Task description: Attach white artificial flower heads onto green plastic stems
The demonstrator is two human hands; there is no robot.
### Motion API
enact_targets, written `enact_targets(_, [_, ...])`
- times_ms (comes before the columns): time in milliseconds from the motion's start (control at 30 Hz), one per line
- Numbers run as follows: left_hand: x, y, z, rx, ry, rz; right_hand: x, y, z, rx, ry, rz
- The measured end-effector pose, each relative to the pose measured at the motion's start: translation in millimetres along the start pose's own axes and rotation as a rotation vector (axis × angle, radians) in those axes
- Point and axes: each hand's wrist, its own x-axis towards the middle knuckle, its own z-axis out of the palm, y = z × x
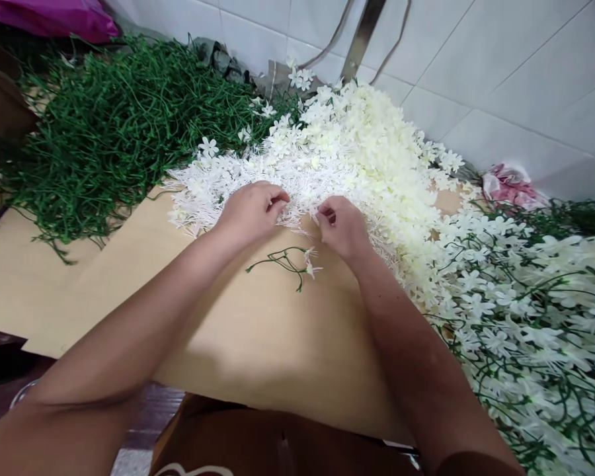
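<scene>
My left hand (255, 208) is at the near edge of a pile of thin white stamen pieces (213, 188), its thumb and fingers pinched together. Across a small gap, my right hand (344, 225) is also pinched, over the same pile's edge. Whatever either hand holds is too small to make out. Just below the hands, a few green stems with white tips (287, 261) lie on the brown board (258, 330). Behind and to the right of the hands rises a heap of cream-white petals (377, 145).
A large heap of green stems (129, 112) covers the back left. Assembled white flowers on green stems (515, 311) are piled at the right. A pink and white bundle (513, 187) lies by the tiled wall (500, 66). A magenta bag (64, 18) is at the upper left.
</scene>
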Motion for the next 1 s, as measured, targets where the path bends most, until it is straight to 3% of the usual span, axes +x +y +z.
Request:
enact_targets(233, [35.0,16.6,37.1,0.211,0.005,0.159,-3.5,7.8,-6.5,0.251,0.155,0.085])
enact_targets(333, [38.5,15.8,36.9,0.182,0.040,0.129,-3.0,11.7,-6.3,0.356,0.182,0.112])
enact_targets(567, [34.3,5.4,8.2,-0.273,0.213,-0.106,4.1,17.0,-4.0,0.779,0.120,0.178])
enact_targets(700, [24.6,5.4,4.0,-0.691,0.111,-0.335,3.0,12.4,-5.1,0.891,0.075,0.175])
enact_targets(800, [17.0,8.9,5.7,-0.866,0.046,-0.417,1.7,8.4,-3.9,0.873,0.093,0.206])
enact_targets(1000, [11.4,12.7,10.6,-0.966,0.002,-0.459,6.8,3.2,2.0,0.658,0.202,0.155])
